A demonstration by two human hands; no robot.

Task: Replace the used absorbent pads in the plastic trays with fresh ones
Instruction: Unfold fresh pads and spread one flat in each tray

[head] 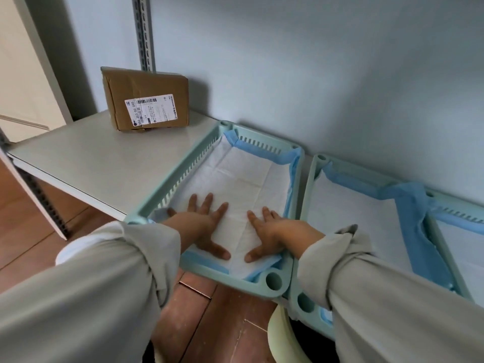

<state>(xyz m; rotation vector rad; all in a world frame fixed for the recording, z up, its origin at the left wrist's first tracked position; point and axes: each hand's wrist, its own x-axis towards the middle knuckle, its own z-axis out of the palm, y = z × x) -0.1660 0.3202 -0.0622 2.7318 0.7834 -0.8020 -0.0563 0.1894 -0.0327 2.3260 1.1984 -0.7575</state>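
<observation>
White absorbent pad (235, 176), creased, blue backing folded up along the edges, lies inside a mint-green plastic tray (180, 176) at frame centre, tray on a pale shelf (86, 158), near corner overhanging. Both hands sit on the pad's near end. Left hand (201, 224) flat, fingers spread, pressing down. Right hand (272, 229) also flat, fingers splayed, just beside it. Second tray (311, 184) to the right, lined with another pad (353, 205). Cardboard box (146, 98) upper left on the shelf.
</observation>
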